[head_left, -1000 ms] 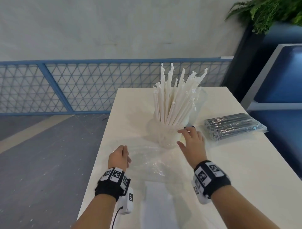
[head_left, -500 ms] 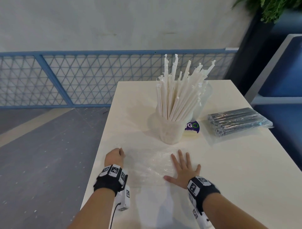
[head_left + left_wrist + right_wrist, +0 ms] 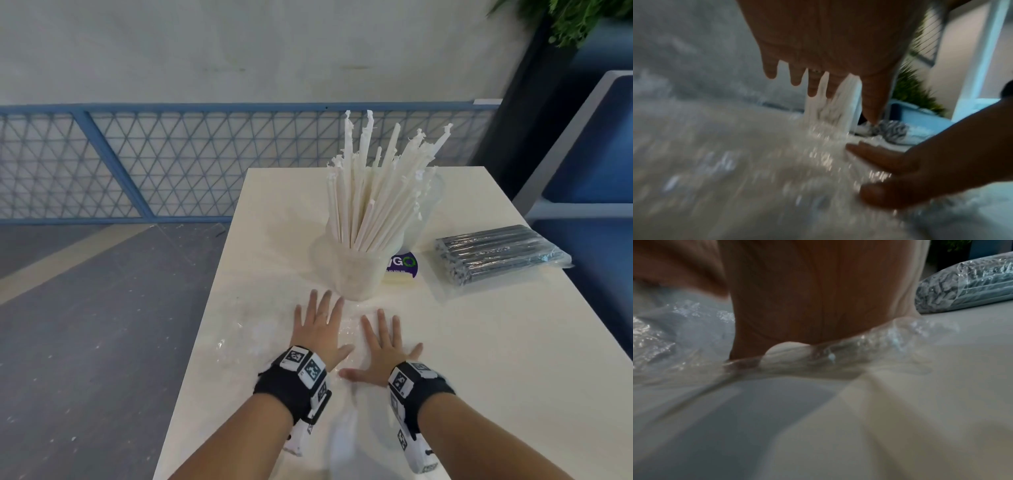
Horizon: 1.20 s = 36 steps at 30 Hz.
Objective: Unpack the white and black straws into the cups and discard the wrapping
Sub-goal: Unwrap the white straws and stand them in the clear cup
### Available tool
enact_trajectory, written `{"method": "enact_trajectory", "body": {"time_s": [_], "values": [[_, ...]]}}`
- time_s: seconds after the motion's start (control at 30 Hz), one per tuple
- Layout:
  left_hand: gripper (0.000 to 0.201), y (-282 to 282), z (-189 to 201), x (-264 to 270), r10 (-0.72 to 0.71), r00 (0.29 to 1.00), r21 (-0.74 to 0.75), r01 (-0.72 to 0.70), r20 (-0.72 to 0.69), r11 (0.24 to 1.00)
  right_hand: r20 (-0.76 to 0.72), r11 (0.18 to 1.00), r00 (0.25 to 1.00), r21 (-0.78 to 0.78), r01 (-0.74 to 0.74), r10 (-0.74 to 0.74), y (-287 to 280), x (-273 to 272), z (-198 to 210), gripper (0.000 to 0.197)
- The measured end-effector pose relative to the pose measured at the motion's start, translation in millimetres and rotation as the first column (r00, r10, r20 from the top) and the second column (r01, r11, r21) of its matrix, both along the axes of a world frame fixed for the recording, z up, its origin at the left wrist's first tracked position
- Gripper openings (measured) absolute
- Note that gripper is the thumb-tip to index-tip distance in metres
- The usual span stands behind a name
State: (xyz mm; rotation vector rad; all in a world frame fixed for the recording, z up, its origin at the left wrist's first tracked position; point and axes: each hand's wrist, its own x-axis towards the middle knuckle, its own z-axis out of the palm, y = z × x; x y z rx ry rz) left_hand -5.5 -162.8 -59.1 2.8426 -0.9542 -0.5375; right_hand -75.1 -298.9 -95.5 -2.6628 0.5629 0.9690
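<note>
White straws (image 3: 373, 192) stand upright in a translucent cup (image 3: 356, 270) at the table's middle. An empty clear plastic wrapper (image 3: 250, 335) lies flat in front of the cup. My left hand (image 3: 320, 329) and my right hand (image 3: 383, 342) both lie on it, palms down, fingers straight and spread. In the left wrist view the left hand (image 3: 818, 65) hovers over the crinkled wrapper (image 3: 818, 162) with the right hand (image 3: 900, 175) flat beside it. The right wrist view shows my palm on the wrapper (image 3: 859, 344). A sealed pack of black straws (image 3: 496, 253) lies at the right.
A second cup (image 3: 428, 205) stands behind the straw cup, with a round purple sticker (image 3: 404, 265) at its base. The white table (image 3: 513, 359) has its left edge close to my left wrist. A blue mesh fence (image 3: 137, 161) runs behind, a blue bench (image 3: 589, 154) at right.
My left hand has opened from a fist and moved right onto the wrapper, flat beside the right hand. The right hand came down from the cup and stays flat on the wrapper.
</note>
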Motion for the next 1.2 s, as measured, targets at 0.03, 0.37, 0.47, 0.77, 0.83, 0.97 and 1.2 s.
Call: {"method": "enact_trajectory", "body": {"time_s": [0.03,0.37,0.47,0.77,0.83,0.97,1.2], "values": [[0.093,3.7,-9.2,1.8,0.03,0.994,0.084,-0.022,-0.101,0.996,0.005,1.0,1.0,0.0,0.001,-0.001,-0.2,-1.0,0.2,0.12],[0.131,74.1,-48.7,27.3,-0.015,0.966,0.206,0.071,-0.259,0.976,0.084,0.999,0.996,0.03,-0.032,0.029,-12.3,-9.0,-6.3,0.125],[0.13,86.3,-45.3,29.9,0.012,0.967,0.224,0.047,-0.254,0.973,0.095,0.999,0.995,0.029,-0.036,0.033,-25.9,-16.3,-4.7,0.129],[0.108,79.1,6.4,35.9,0.033,0.986,0.202,0.0,-0.164,0.979,0.123,0.999,0.991,-0.013,-0.05,0.052,-30.6,-12.7,19.3,0.147],[0.087,71.6,38.4,44.6,0.102,0.988,-0.091,-0.113,-0.118,0.989,0.293,1.0,0.956,-0.005,0.009,-0.007,-25.7,-4.9,48.5,0.125],[0.096,47.6,108.2,69.1,0.148,0.983,-0.537,-0.182,-0.106,0.824,0.752,0.924,0.538,0.33,0.191,-0.38,-35.4,16.2,107.5,0.059],[0.121,-24.7,145.1,109.8,0.016,0.963,-0.47,-0.146,-0.269,0.87,0.717,0.832,0.471,0.551,0.069,-0.514,-75.8,66.5,156.2,0.115]]}}
